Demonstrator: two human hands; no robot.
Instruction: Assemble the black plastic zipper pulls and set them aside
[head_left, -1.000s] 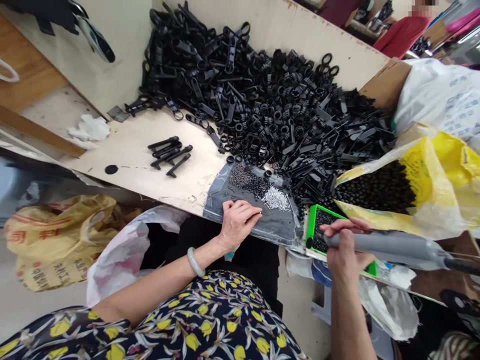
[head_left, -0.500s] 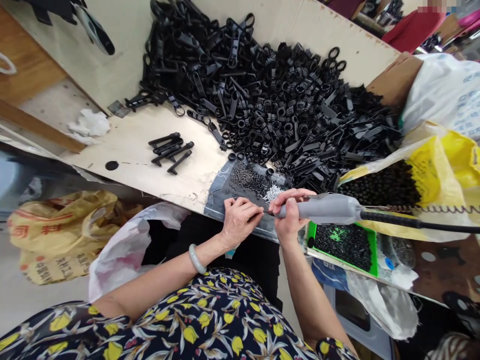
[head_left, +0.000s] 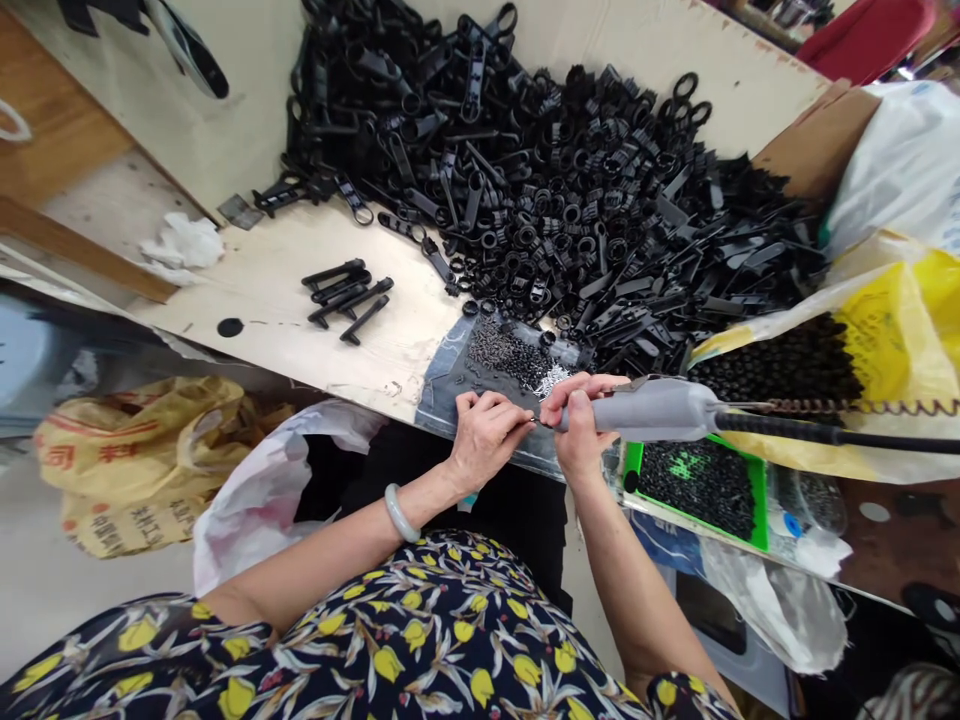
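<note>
Lying on the bench (head_left: 281,345), black handles (head_left: 349,300) are kept apart from the heap (head_left: 540,190), perhaps to avoid mixing. Something too small to identify is pinched by the left hand (head_left: 484,437), seemingly steadied at the tool's tip. Silver pins (head_left: 553,380) are piled within easy reach. The grey power tool (head_left: 660,410) is gripped in the right hand (head_left: 582,435), nearly level, probably for alignment. Beside it, black bits are contained by a green tray (head_left: 760,515).

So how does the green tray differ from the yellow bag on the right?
The green tray is stiff and straight-sided; the yellow bag is soft and creased. The tray is plain green, the bag yellow and whitish. The tray's bits look finer than the bag's pieces. Both are open, holding black parts.
</note>
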